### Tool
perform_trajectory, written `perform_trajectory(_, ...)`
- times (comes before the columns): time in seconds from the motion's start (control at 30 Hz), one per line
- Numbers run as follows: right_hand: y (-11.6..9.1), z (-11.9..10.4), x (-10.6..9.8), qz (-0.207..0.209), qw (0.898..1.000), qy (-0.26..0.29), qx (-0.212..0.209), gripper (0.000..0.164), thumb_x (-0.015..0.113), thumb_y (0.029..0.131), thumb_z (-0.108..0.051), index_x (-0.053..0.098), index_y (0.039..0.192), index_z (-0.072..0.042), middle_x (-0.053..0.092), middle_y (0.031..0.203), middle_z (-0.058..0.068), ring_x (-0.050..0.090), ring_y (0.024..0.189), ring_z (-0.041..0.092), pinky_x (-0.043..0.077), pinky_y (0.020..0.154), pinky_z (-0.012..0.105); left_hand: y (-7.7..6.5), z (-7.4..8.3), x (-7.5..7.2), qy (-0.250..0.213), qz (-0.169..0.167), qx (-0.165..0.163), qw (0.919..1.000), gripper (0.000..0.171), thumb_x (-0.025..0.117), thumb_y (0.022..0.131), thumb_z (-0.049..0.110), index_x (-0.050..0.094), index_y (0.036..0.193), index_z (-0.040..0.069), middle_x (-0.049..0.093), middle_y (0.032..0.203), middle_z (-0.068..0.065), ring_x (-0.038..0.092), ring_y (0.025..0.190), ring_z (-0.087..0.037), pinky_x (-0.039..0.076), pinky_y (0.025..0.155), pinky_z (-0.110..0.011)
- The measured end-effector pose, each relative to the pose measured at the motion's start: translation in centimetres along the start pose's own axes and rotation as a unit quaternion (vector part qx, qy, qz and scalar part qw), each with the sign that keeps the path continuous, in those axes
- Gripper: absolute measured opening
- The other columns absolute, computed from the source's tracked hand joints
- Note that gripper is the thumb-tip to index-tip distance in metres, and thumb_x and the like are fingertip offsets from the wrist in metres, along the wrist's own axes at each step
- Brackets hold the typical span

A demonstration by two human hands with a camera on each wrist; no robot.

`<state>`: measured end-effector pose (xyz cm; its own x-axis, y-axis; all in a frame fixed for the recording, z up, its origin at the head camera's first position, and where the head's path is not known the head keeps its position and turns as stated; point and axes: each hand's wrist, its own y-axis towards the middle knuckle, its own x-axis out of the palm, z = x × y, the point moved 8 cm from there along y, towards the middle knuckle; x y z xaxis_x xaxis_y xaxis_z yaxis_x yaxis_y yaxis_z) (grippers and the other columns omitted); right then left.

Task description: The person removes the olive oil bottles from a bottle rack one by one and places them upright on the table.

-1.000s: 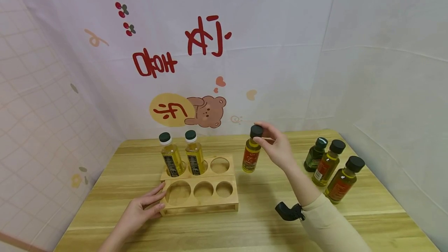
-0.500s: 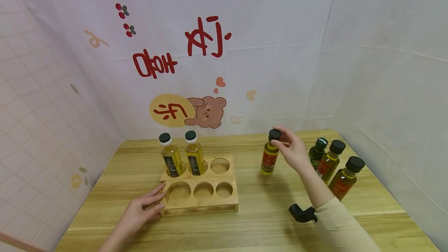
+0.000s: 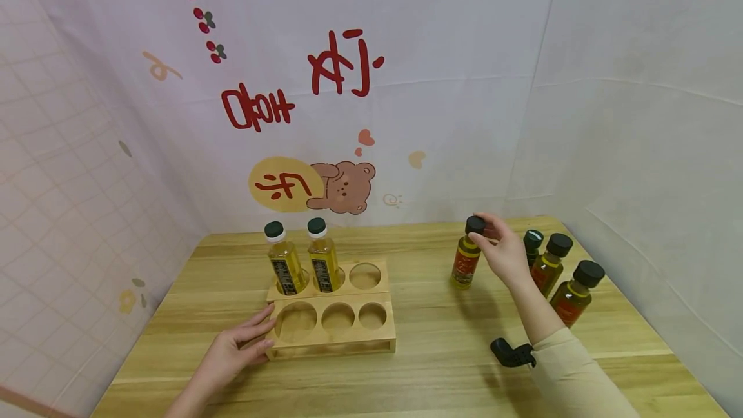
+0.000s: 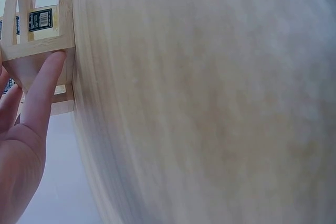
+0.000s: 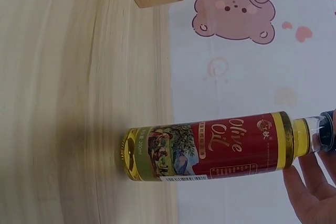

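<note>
My right hand pinches the black cap of an olive oil bottle with a red label, right of the wooden rack. In the right wrist view the olive oil bottle has its base close to the tabletop; whether they touch I cannot tell. My left hand rests its fingers against the rack's left end. The left wrist view has the thumb extended against the rack's end panel. Two green-capped oil bottles stand in back-row holes of the rack.
Close beyond my right forearm, near the table's right edge, stand a small dark green bottle and two red-labelled bottles. A printed cloth hangs behind the table. Bare tabletop lies right of the rack.
My right hand has carried the olive oil bottle rightward, away from the rack and nearer the other bottles. My left hand and the rack have stayed in place.
</note>
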<state>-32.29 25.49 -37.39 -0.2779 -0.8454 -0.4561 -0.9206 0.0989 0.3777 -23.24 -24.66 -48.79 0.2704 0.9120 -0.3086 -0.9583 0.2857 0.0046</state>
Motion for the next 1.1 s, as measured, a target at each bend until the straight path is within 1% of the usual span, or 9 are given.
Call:
perform_trajectory(0.13, 0.2, 0.2, -0.2, 0.006, 1.0, -0.005, 0.004, 0.044, 0.067, 0.097, -0.016, 0.055, 0.138, -0.004, 0.057, 0.13, 0.025, 0.057, 0.114, 0.04, 0.049, 0.094, 0.058, 0.0, 0.0, 0.0, 0.001, 0.002, 0.002, 1.0, 0.052, 0.07, 0.094, 0.014, 0.053, 0.138, -0.008, 0.029, 0.157, -0.014, 0.058, 0.113, -0.005, 0.06, 0.076, -0.039)
perform_trajectory(0.33, 0.3, 0.5, -0.3, 0.009, 1.0, -0.006, 0.004, 0.044, 0.067, 0.097, -0.014, 0.055, 0.138, -0.004, 0.057, 0.13, 0.025, 0.057, 0.114, 0.041, 0.049, 0.094, 0.057, -0.1, 0.0, 0.0, 0.002, -0.001, 0.005, 1.0, 0.053, 0.07, 0.094, 0.015, 0.052, 0.138, -0.008, 0.028, 0.157, -0.017, 0.058, 0.114, -0.004, 0.06, 0.076, -0.038)
perform_trajectory(0.53, 0.4, 0.8, -0.1, 0.011, 1.0, -0.005, -0.003, 0.045, 0.067, 0.097, -0.013, 0.055, 0.138, -0.003, 0.057, 0.13, 0.025, 0.058, 0.113, 0.041, 0.049, 0.094, 0.058, 0.0, 0.0, 0.0, 0.003, -0.003, 0.012, 0.9999, 0.053, 0.07, 0.094, 0.015, 0.053, 0.138, -0.008, 0.028, 0.156, -0.017, 0.062, 0.109, -0.008, 0.06, 0.076, -0.038)
perform_trajectory(0.67, 0.6, 0.9, -0.1, 0.01, 1.0, -0.004, -0.007, 0.045, 0.067, 0.097, -0.014, 0.054, 0.139, -0.003, 0.057, 0.13, 0.025, 0.058, 0.114, 0.041, 0.049, 0.093, 0.058, 0.0, 0.0, 0.0, 0.003, -0.004, 0.012, 0.9999, 0.053, 0.07, 0.094, 0.015, 0.052, 0.138, -0.008, 0.029, 0.157, -0.016, 0.063, 0.108, -0.009, 0.06, 0.076, -0.038)
perform_trajectory(0.87, 0.5, 1.1, -0.1, -0.001, 1.0, -0.016, -0.012, 0.051, 0.066, 0.098, -0.016, 0.049, 0.144, -0.003, 0.059, 0.128, 0.027, 0.057, 0.114, 0.042, 0.05, 0.093, 0.056, 0.0, 0.0, 0.0, 0.001, -0.003, 0.012, 0.9999, 0.052, 0.07, 0.094, 0.014, 0.053, 0.138, -0.007, 0.03, 0.156, -0.014, 0.061, 0.111, -0.013, 0.06, 0.076, -0.039)
perform_trajectory(1.1, 0.0, 1.7, -0.2, -0.021, 0.999, -0.033, -0.009, 0.055, 0.065, 0.099, -0.017, 0.043, 0.146, 0.001, 0.059, 0.126, 0.03, 0.056, 0.116, 0.044, 0.046, 0.098, 0.057, 0.0, 0.0, -0.1, 0.002, -0.002, 0.005, 1.0, 0.052, 0.07, 0.094, 0.015, 0.053, 0.138, -0.007, 0.03, 0.156, -0.014, 0.06, 0.112, -0.008, 0.06, 0.076, -0.039)
